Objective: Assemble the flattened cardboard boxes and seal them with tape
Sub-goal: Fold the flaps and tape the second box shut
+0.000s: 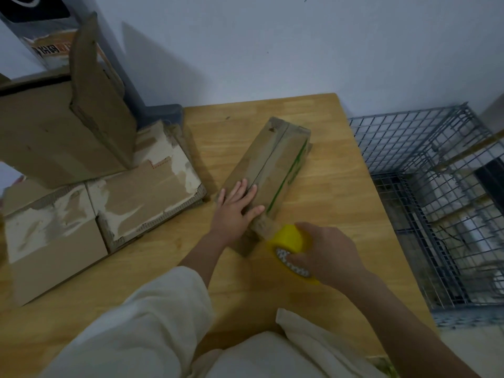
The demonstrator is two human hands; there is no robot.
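Cardboard everywhere on the left: a stack of worn boxes (103, 203) with torn, whitish patches sits far left of both hands on the wooden table (341, 203), and a taller box (54, 132) with a raised flap stands on top of the stack. Just right of the stack, the long narrow box (272, 165) lies flat on the table, angled away toward the upper right, top flaps closed with the centre seam showing and a green stripe along its right side. Left hand (236, 207), cream sleeve (141, 323) pushed back on the forearm, lies palm-down on the near end of this box, fingers straight and spread, pressing the flaps on the seam. Directly right of and slightly nearer than that hand, the yellow tape roll (290, 245) sits at the box's near end; whether a strip runs from it onto the cardboard is too blurred to tell. Right hand (327, 255) grips the roll, fingers curled over its outer face, with the patterned inner core visible on the side facing the camera. Right forearm is bare. Beyond the right hand, past the table edge, a grey wire cage (431, 192) stands on the floor against the wall.
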